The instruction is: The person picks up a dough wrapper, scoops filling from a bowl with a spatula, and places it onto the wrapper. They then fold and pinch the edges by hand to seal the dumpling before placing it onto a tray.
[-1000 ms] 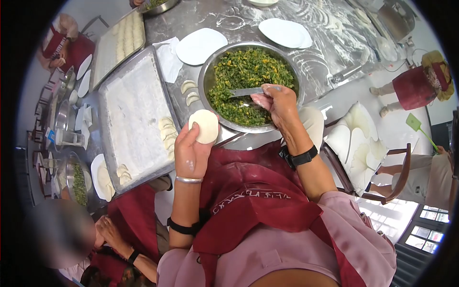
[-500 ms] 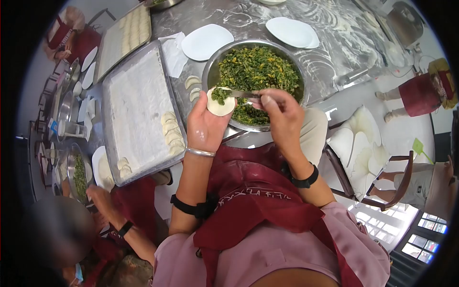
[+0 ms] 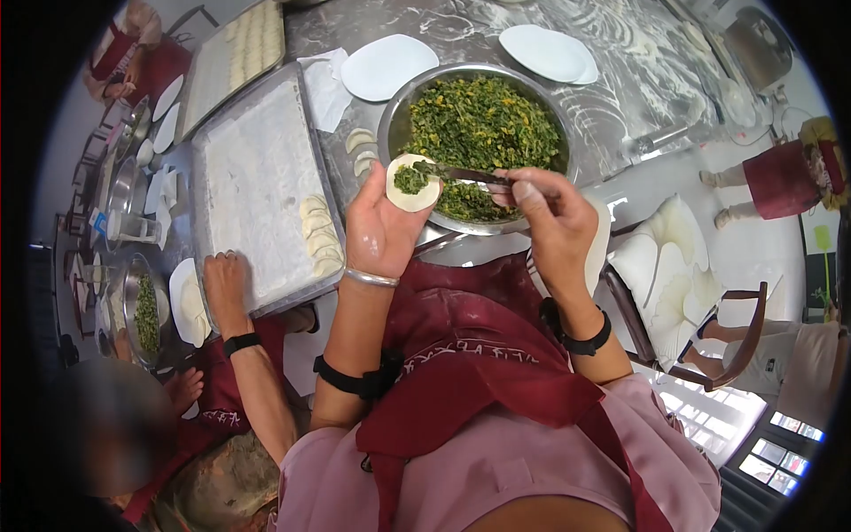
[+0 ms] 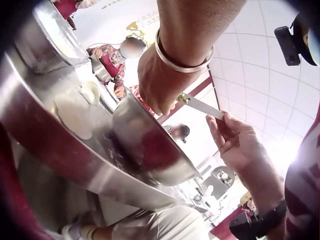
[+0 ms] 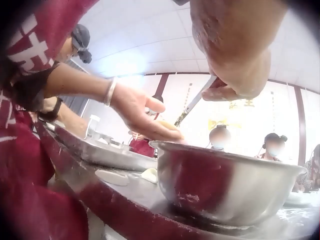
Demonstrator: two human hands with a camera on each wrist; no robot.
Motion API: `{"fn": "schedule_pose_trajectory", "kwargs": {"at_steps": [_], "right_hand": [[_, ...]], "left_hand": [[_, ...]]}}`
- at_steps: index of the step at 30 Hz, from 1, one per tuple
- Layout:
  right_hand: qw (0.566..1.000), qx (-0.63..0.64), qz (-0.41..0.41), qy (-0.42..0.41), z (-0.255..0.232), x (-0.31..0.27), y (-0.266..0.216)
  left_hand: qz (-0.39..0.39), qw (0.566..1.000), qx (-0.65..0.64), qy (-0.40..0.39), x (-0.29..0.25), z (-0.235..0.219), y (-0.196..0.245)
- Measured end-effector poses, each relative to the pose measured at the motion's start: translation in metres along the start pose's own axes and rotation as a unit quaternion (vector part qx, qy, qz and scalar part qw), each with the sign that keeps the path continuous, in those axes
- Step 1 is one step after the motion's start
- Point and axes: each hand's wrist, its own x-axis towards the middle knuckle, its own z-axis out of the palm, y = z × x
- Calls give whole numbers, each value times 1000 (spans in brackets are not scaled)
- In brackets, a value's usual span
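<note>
My left hand (image 3: pixel 381 232) carries a round dumpling wrapper (image 3: pixel 413 200) on its extended fingers, palm up, with the thumb at the wrapper's left edge. Chopped green filling (image 3: pixel 411 179) lies in the middle of the wrapper. Between thumb and fingers my right hand (image 3: pixel 558 222) pinches a flat metal spatula (image 3: pixel 474 175), its tip at the filling. In the left wrist view the spatula (image 4: pixel 202 107) spans the gap between both hands. Just beyond them stands a steel bowl (image 3: pixel 567 115) of green and yellow filling (image 3: pixel 483 115).
Left of the bowl, a floured tray (image 3: pixel 257 177) holds folded dumplings (image 3: pixel 319 235) near its right edge. Two dumplings (image 3: pixel 362 139) lie between tray and bowl. White plates (image 3: pixel 390 66) stand behind. Another person's hand (image 3: pixel 228 282) reaches to the tray's near left corner.
The spatula has come from the bowl to the wrapper, and filling now sits on it. My left hand turned palm up and shifted right. The neighbour's hand moved to the tray.
</note>
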Motion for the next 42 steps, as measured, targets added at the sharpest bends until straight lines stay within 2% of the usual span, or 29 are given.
{"fn": "schedule_pose_trajectory", "kwargs": {"at_steps": [3, 9, 18, 24, 27, 31, 32, 34, 35, 39, 42], "right_hand": [[989, 110, 94, 43, 1, 9, -2], [967, 142, 199, 74, -4, 18, 20], [963, 146, 217, 70, -7, 20, 14], [957, 160, 230, 75, -6, 17, 17], [964, 171, 186, 82, -12, 16, 16], [993, 8, 91, 79, -28, 15, 4], [995, -93, 23, 34, -31, 13, 7], [949, -289, -112, -59, -35, 8, 18], [929, -320, -166, -85, -31, 5, 29], [858, -442, -237, -113, -9, -13, 55], [858, -445, -199, -164, -6, -16, 53]], "left_hand": [[-11, 1000, -1, -17, -4, 0, -6], [-5, 1000, 10, -15, -12, 2, -8], [-12, 999, 8, -36, -15, -3, -8], [-6, 1000, 11, -19, -19, 0, -10], [1, 1000, 14, 11, -20, -4, -8], [1, 1000, 4, -2, -21, -9, -2], [1, 1000, 4, -2, -20, -9, -1], [2, 1000, 5, -3, -20, -8, -2], [-1, 1000, 5, -2, -20, -7, -3], [-5, 1000, 6, -6, -22, 0, -7], [-7, 1000, 7, -2, -26, 7, -7]]}}
